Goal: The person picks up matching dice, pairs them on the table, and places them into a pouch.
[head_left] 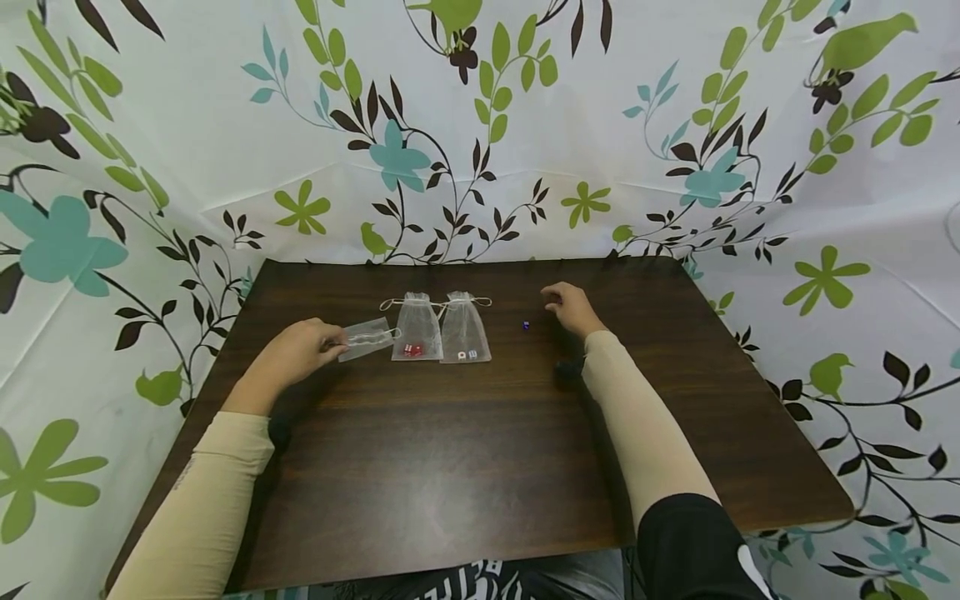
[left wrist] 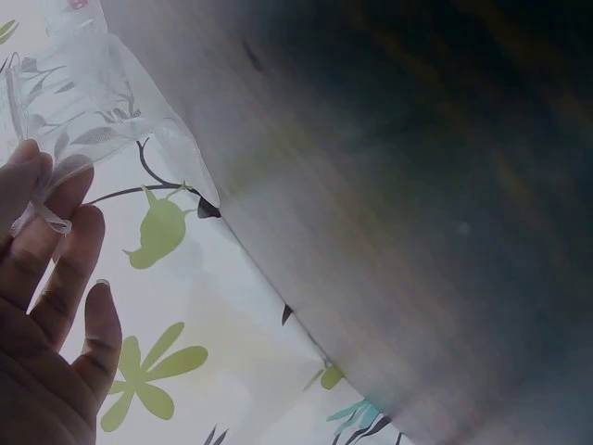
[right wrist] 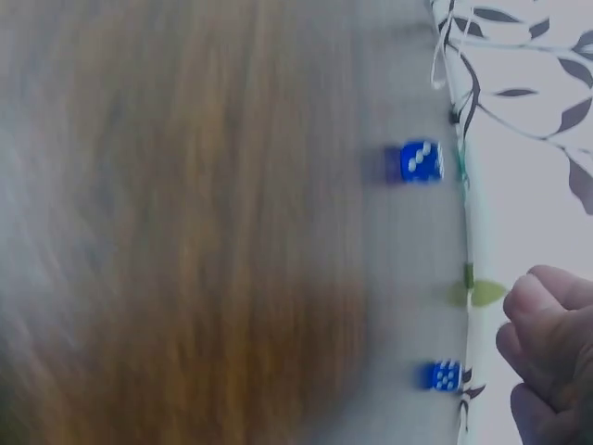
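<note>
My left hand (head_left: pixel 303 348) pinches a small sheer white drawstring bag (head_left: pixel 366 339) by its end. In the left wrist view, thumb and fingertips meet on the mesh and ribbon of the bag (left wrist: pixel 102 102). To its right lie a sheer bag (head_left: pixel 417 329) with red dice (head_left: pixel 412 350) inside and another (head_left: pixel 464 329) with white dice (head_left: pixel 467 356). My right hand (head_left: pixel 573 310) hovers at the right, its fingers loosely curled with nothing visible in them. Near it sits a blue die (head_left: pixel 526 325). The right wrist view shows two blue dice, one nearer (right wrist: pixel 422 161), one farther (right wrist: pixel 446 375).
A dark brown wooden table (head_left: pixel 450 467) spreads under both hands. Behind and around it hangs a white cloth (head_left: pixel 487 208) patterned with leaves, flowers and birds. The person's lap shows at the table's front edge.
</note>
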{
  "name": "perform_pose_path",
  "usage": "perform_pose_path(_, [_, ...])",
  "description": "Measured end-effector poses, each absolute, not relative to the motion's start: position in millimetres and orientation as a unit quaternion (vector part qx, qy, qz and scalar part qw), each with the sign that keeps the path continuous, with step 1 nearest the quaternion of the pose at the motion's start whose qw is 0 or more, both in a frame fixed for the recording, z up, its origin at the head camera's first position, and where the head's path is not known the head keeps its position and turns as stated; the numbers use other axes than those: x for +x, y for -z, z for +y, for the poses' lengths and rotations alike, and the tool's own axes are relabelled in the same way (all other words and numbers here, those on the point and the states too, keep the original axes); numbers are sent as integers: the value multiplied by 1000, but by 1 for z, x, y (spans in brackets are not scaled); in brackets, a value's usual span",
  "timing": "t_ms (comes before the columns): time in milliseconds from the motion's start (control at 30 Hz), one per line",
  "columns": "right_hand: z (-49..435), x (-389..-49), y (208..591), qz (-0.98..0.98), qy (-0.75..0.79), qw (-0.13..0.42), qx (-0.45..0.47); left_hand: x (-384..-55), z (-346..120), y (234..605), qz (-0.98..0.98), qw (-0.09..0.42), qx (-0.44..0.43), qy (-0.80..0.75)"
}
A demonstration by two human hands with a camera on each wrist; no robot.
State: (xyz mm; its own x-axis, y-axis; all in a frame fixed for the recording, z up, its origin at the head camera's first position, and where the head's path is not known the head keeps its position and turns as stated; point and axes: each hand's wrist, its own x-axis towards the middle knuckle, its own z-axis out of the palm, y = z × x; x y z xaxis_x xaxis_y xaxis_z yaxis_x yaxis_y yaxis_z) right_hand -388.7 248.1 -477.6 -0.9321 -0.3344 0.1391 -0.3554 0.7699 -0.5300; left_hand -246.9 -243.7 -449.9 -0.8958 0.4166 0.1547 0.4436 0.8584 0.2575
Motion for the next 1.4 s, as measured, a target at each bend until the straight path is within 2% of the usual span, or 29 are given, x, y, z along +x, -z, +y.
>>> perform_pose_path(367, [266, -393, 482, -951, -282, -49, 117, -246, -243, 451, -964, 48, -218, 144])
perform_pose_path(500, [267, -393, 487, -953, -279, -49, 107, -246, -244, 451, -964, 48, -217, 145])
perform_pose_path(767, [264, -395, 490, -953, -271, -15, 135, -244, -245, 450, -964, 46, -214, 148])
perform_pose_path(1400, [229, -379, 475, -940, -266, -64, 203, -240, -246, 451, -963, 48, -220, 151])
